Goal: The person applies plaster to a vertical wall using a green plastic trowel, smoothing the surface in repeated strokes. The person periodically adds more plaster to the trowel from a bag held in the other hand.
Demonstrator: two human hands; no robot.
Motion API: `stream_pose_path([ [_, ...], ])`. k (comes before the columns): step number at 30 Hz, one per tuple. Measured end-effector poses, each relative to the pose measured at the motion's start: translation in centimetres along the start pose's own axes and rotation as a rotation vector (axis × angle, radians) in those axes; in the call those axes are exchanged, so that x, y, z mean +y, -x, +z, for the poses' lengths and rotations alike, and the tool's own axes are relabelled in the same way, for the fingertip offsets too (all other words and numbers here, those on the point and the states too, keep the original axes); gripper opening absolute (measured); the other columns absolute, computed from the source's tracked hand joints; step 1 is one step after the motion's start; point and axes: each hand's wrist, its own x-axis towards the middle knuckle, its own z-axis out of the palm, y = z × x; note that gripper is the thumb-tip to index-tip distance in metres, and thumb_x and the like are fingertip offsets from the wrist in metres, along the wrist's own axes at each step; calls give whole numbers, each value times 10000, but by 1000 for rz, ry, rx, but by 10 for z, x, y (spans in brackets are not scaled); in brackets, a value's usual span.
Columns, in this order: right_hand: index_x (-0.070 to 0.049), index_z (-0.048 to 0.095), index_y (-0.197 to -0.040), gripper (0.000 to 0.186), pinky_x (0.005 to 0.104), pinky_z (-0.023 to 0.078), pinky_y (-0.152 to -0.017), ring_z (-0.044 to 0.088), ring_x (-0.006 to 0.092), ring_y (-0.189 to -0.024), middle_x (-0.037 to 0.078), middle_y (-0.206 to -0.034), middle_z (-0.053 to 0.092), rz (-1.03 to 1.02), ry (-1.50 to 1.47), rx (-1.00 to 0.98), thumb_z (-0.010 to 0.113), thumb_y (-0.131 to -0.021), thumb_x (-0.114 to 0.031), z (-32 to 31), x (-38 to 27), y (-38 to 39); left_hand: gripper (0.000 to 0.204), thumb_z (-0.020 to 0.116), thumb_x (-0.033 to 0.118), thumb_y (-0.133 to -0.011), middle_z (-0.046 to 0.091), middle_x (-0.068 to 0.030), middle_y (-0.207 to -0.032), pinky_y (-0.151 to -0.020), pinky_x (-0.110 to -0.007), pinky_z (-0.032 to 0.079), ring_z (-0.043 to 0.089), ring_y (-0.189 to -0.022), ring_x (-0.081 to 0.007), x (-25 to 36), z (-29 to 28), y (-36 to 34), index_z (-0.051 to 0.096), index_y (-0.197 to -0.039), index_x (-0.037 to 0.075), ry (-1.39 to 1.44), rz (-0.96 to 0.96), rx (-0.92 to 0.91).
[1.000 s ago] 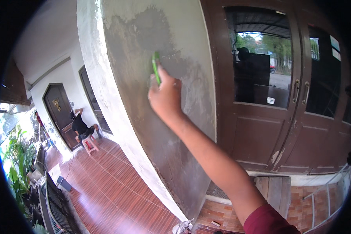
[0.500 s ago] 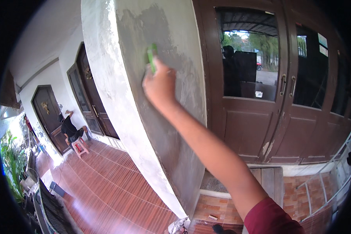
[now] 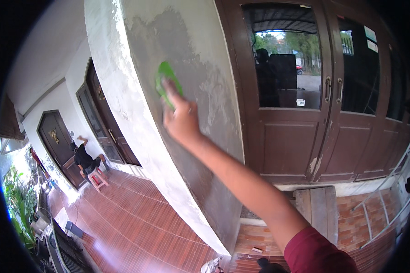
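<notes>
My right hand (image 3: pixel 181 119) reaches up from the lower right, its fingers closed on a green oval hand tool (image 3: pixel 166 72). Motion smears the tool, so its exact kind does not show. Hand and tool are in front of the grey plastered face of a pillar (image 3: pixel 141 34), which has darker, damp-looking patches around them. Whether the tool touches the surface I cannot tell. A maroon sleeve (image 3: pixel 319 252) covers my upper arm. My left hand is out of the picture.
Brown double doors (image 3: pixel 291 145) with glass panes stand right of the pillar. Wooden planks (image 3: pixel 318 211) and a metal frame (image 3: pixel 382 207) lie below. Far left, another person (image 3: pixel 83 157) sits on a pink stool (image 3: pixel 97 178) on the reddish floor (image 3: pixel 127 214), one arm raised to the wall.
My right hand and the green tool have moved slightly down and left across the pillar. The tool has turned, showing more of its oval shape. The view has shifted slightly.
</notes>
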Motion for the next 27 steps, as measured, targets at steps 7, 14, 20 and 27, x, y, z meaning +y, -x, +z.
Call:
stream_pose_path([
  [7,44,585,-1185,259,256,455,-497,592,99,-575,96,-837,672,320,-268,106,525,-976,-96,-67,-16,13,226,591,92,-919,621,-42,-831,-549,-238,464,587,-656,-115,-10,-12,-8,582,-1135,29,-5,-81,97],
  [14,-30,530,-1313,461,371,531,-856,629,392,-1045,261,-1183,608,193,-174,-24,526,-861,61,-18,20,-9,254,566,86,-925,588,-23,-784,-504,-237,452,567,-629,-105,4,-2,-6,546,-1174,36,37,-78,94],
  [20,57,575,-1233,343,273,530,-815,698,221,-932,235,-1071,676,-73,-266,-64,593,-898,-14,-41,-30,43,320,588,106,-915,572,-21,-753,-482,-243,446,545,-580,-107,-2,10,-15,517,-1220,39,9,-90,96],
  [27,24,612,-1023,149,368,492,-591,662,346,-688,207,-784,644,76,-82,235,560,-930,-79,-84,18,-16,236,602,121,-916,572,-20,-732,-478,-243,441,545,-570,-112,-2,13,-19,545,-1133,47,-16,-64,63],
])
